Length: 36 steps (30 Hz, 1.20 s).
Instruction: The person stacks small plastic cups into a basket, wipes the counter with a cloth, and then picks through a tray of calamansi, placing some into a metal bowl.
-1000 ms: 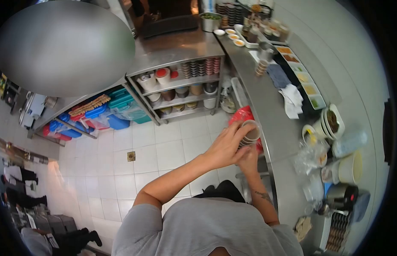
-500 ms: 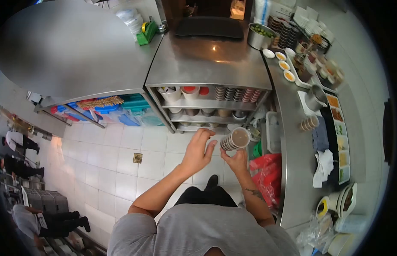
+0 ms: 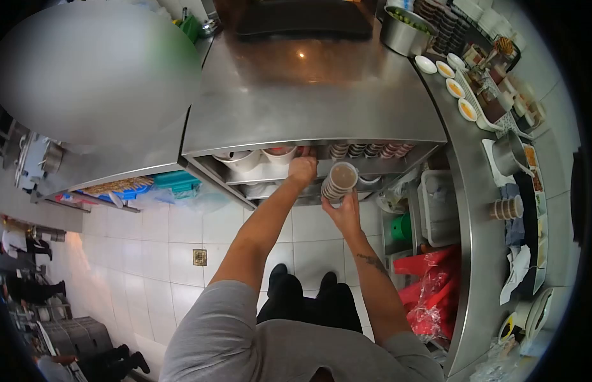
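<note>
My right hand (image 3: 345, 215) grips a stack of nested cups (image 3: 339, 181), brownish inside with pale rims, tilted with the mouth towards me. My left hand (image 3: 303, 168) reaches in over the upper shelf of the steel counter, beside a white tub (image 3: 279, 155) with something red in it. Its fingertips are in shadow under the counter top, so what they touch is hidden. To the right of that hand, similar cup stacks (image 3: 356, 151) line the same shelf. Another white tub (image 3: 240, 162) stands further left.
The steel counter top (image 3: 315, 102) overhangs the shelves. On the right-hand counter are a pot of green pieces (image 3: 405, 33), small bowls with yellow contents (image 3: 466, 109), a metal container (image 3: 511, 153) and another cup stack (image 3: 507, 208). Red plastic (image 3: 429, 290) lies below. Co-workers (image 3: 31, 280) stand far left.
I have moved closer to the counter. My left hand has gone from beside the cup stack forward into the upper shelf. The stack stays in my right hand, now near the shelf edge.
</note>
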Tool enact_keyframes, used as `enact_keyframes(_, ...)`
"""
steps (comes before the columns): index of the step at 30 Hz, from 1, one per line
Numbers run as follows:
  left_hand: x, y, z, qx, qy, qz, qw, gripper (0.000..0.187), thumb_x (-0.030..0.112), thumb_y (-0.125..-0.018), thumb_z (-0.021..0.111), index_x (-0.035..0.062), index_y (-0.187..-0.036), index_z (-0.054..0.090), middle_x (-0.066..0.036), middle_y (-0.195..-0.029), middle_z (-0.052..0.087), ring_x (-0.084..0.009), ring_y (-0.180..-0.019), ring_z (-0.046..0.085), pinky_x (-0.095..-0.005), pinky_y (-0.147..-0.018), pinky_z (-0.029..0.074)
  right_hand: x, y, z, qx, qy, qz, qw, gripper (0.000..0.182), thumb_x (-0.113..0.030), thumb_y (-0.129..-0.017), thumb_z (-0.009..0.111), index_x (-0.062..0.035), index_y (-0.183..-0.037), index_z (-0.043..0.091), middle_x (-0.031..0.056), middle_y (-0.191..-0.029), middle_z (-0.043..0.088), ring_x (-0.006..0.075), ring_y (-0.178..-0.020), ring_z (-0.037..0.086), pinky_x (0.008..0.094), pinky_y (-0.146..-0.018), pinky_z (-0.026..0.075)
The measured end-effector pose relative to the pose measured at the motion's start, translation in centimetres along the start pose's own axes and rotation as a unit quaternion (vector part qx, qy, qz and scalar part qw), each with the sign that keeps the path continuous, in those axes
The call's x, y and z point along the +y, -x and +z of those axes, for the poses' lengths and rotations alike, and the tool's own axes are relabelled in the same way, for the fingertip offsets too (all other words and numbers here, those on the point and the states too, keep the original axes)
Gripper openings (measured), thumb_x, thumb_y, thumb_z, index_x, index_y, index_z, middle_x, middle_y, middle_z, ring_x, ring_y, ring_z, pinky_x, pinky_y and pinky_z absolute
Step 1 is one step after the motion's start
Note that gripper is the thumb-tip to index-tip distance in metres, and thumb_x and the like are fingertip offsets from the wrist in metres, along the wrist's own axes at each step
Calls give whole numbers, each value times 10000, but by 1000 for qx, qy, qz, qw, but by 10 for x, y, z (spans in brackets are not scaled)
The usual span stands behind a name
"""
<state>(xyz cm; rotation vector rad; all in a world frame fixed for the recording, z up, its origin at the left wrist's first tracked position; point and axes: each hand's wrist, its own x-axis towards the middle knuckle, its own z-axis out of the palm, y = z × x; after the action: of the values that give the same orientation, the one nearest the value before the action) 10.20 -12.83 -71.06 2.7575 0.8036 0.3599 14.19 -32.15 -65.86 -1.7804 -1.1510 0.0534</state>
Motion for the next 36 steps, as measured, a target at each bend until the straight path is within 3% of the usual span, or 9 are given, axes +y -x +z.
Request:
enact_keyframes(2,-4,3,1,-22,-13,5,1000,443,186,-819,551,45,-1227,454,-280,-1349,416,-388,-880,651,-424,-684,555,17,-7,20,24,6,10,1000,487,-128,-672,776,34,-1056,523,195,-980,558,358,-915,545,441,-779,468)
enact_keyframes(7,0,37,-13,26,-27,5,999,359,183,-831,543,144,-1172,438,-336,-1341,382,-374,-766,665,-455,-568,552,38,-21,52,61,50,-4,997,535,-139,-663,779,54,-1073,494,217,-985,555,386,-941,536,461,-787,468)
enact_keyframes(14,-10,54,-28,5,-13,41,999,379,266,-847,603,139,-1160,432,-284,-1133,458,-376,-706,658,-443,-536,544,43,-34,73,47,60,48,996,517,-154,-676,776,73,-1039,487,250,-983,548,422,-954,521,483,-814,455)
enact_keyframes(21,-15,69,-45,-30,61,-17,998,650,285,-727,724,78,-1254,404,-262,-1164,423,-392,-777,643,-445,-648,552,32,-56,86,8,98,104,990,452,-166,-739,738,73,-1027,485,276,-1050,536,423,-949,525,452,-817,461)
enact_keyframes(23,-13,75,-58,-57,89,-27,994,688,269,-707,731,54,-1267,396,-248,-1147,441,-398,-784,638,-451,-667,550,19,-61,88,27,19,138,990,403,-142,-762,716,51,-1036,493,266,-1068,532,407,-911,541,425,-780,478)
enact_keyframes(27,-1,75,-84,1,142,20,990,729,251,-680,733,30,-1287,393,-254,-1138,469,-424,-940,588,-468,-762,521,17,-66,108,173,-101,131,971,310,-118,-799,685,25,-1023,525,157,-911,557,281,-852,577,363,-714,481)
enact_keyframes(29,1,61,-80,55,189,73,978,753,253,-668,734,19,-1298,394,-272,-1157,475,-446,-1036,542,-476,-832,496,36,-65,112,163,-51,112,979,252,-68,-812,645,19,-1016,526,158,-988,550,289,-827,582,369,-697,493)
enact_keyframes(33,8,32,-64,50,248,28,967,744,245,-682,699,9,-1316,390,-300,-1256,439,-487,-1130,460,-488,-930,437,40,-65,109,173,2,46,984,145,12,-820,575,29,-962,546,135,-995,554,269,-835,588,373,-694,491)
enact_keyframes(36,14,19,-60,44,257,17,965,665,261,-698,668,8,-1271,444,-298,-1201,488,-493,-1106,474,-495,-937,430,56,-59,117,206,-156,94,961,145,48,-818,544,21,-956,579,127,-948,584,264,-850,604,361,-700,492)
